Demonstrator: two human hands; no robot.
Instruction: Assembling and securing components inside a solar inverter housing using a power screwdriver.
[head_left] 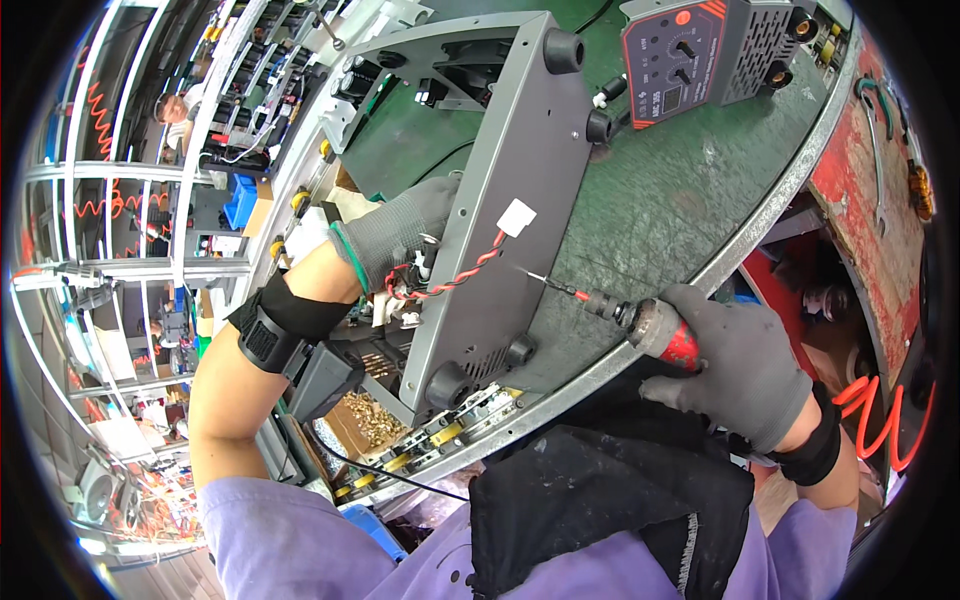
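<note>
A grey metal housing (545,160) with black rubber feet stands tilted on its side in front of me. My gloved left hand (408,228) reaches into its open side; the fingers are hidden behind the panel. In my gloved right hand (745,365) is a red and dark power screwdriver (655,328), gripped round its body. Its long bit (560,288) points left at the underside panel, the tip at or very near the surface. A twisted red and black wire (460,284) with a white tag (516,217) hangs over the housing's edge.
A control panel unit (680,65) with knobs sits at the far right of the green work surface (660,200). A metal rail (740,235) edges it. Wrenches (875,150) lie on a red board at right. A box of brass-coloured parts (370,418) stands below the housing.
</note>
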